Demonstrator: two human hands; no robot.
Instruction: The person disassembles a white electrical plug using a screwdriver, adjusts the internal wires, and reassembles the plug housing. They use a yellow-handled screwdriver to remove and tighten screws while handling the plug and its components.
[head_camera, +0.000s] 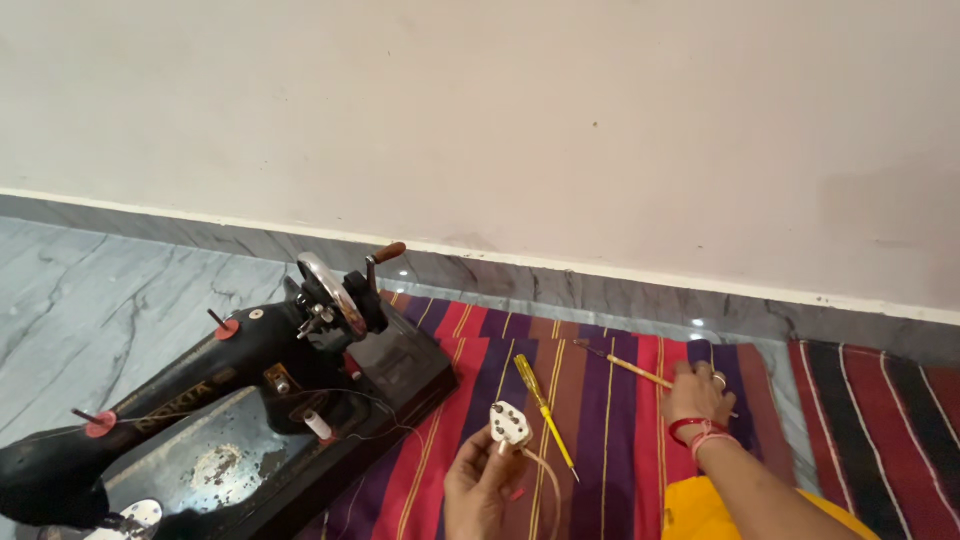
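Your left hand (480, 480) held a white plug (510, 423) in a closed grip above the striped mat (600, 450). Your right hand (697, 395) rested on a thin screwdriver (625, 365), fingers bent over it. A yellow screwdriver (543, 412) lay between them, beside the black sewing machine (240, 400).

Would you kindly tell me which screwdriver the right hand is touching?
The thin orange-handled screwdriver under the right hand, by the wall; the yellow-handled screwdriver lies untouched beside the left hand's white plug.

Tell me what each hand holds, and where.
Left hand grips the white plug by its body. Right hand lies on a thin screwdriver; grip unclear.
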